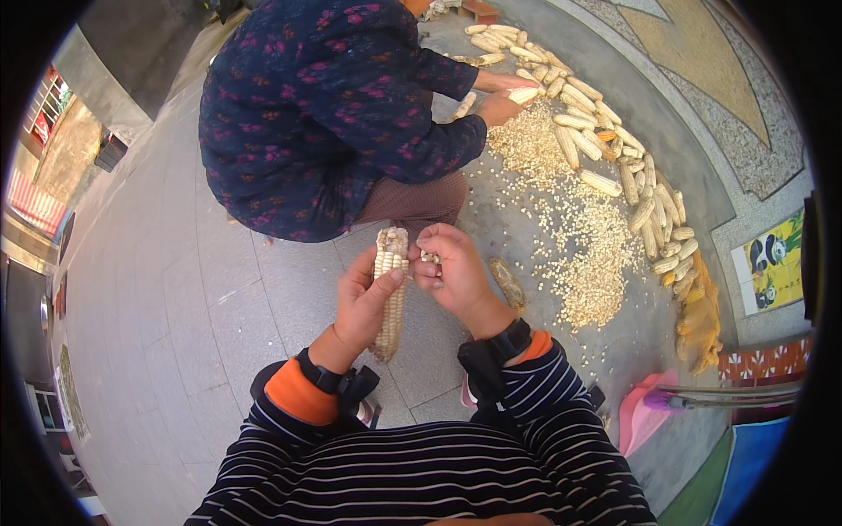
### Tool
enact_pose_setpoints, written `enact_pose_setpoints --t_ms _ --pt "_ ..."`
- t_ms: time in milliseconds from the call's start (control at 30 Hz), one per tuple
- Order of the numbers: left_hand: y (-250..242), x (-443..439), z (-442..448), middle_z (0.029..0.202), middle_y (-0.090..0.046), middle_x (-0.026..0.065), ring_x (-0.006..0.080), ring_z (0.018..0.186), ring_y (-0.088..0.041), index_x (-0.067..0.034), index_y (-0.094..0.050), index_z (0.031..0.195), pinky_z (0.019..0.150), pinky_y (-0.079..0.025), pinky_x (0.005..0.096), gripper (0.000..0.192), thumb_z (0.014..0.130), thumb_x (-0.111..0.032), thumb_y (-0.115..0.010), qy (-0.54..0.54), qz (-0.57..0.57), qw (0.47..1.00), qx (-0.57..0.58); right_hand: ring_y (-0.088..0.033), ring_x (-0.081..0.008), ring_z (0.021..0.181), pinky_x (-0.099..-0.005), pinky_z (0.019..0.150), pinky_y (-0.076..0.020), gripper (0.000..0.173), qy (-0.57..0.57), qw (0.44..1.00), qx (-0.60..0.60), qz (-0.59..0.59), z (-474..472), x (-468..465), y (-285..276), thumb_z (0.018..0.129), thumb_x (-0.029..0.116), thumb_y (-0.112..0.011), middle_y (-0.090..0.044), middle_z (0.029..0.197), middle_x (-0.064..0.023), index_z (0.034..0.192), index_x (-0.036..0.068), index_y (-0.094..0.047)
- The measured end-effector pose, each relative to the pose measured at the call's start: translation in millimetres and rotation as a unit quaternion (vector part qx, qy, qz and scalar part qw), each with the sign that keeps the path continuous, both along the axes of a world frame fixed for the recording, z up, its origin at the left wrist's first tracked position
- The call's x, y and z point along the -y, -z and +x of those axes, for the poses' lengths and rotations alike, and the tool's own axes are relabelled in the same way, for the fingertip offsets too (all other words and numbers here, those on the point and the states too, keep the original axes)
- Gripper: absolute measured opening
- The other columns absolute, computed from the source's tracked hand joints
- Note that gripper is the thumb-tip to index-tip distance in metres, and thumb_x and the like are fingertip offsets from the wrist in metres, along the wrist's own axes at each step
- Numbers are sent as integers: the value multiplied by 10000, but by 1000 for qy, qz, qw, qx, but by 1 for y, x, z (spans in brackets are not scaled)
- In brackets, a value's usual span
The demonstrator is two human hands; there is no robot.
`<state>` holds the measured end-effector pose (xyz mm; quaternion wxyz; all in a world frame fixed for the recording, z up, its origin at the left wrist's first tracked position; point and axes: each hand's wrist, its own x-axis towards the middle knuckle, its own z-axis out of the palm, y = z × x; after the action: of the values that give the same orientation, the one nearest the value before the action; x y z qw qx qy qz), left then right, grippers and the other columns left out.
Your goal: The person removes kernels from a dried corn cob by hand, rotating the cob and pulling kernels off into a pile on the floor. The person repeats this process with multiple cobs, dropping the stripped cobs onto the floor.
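Note:
A dried ear of pale corn [393, 299] stands nearly upright in my left hand [364, 296], with the thumb pressed across its front. Its top end shows bare cob where kernels are gone, while rows of kernels cover the rest. Close beside the ear's upper right side, my right hand [454, 266] is curled around several loose corn kernels [431, 258]. Right of that hand, a mostly stripped corn cob [507, 284] lies on the floor.
Loose kernels [592, 283] are spread on the floor at right, below a long row of dried corn ears [585, 125]. A co-worker [329, 112] crouches ahead, holding another ear [523, 95]. An orange mesh sack [698, 315] and a pink dustpan [644, 407] lie at right.

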<state>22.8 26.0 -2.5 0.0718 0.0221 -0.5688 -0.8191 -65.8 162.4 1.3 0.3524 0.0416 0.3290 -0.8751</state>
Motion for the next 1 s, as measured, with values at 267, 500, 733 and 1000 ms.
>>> enact_pose_setpoints --t_ms 267,500,733,1000 --pt "2 0 -3 1066 -606 21 85 942 -546 16 -508 1248 831 -440 235 370 901 -77 -594 -3 5 1000 22 -430 -97 506 -226 395 -315 84 28 999 -19 6 -20 -11 8 794 -60 -539 -561 745 -118 806 21 -520" --pt "-1 -1 -4 1037 -601 -1 73 906 -534 12 -519 1238 798 -431 219 355 905 -87 -590 2 17 999 28 -421 -105 519 -232 393 -301 57 112 994 7 8 -53 -36 31 819 -26 -522 -543 757 -115 835 17 -489" --pt "6 3 -2 1024 -609 7 69 888 -535 16 -526 1236 788 -425 221 363 910 -130 -591 7 -1 999 46 -620 -289 860 -340 668 -541 524 524 834 78 -154 -104 -128 13 989 399 -363 -577 953 -225 1103 -112 -383" --pt "2 4 -5 1025 -622 20 77 883 -564 16 -537 1212 772 -443 219 337 896 -81 -599 -5 28 999 32 -612 -216 669 -317 571 -500 240 212 972 -73 66 -77 -47 27 942 154 -452 -616 827 -159 1006 -58 -544"
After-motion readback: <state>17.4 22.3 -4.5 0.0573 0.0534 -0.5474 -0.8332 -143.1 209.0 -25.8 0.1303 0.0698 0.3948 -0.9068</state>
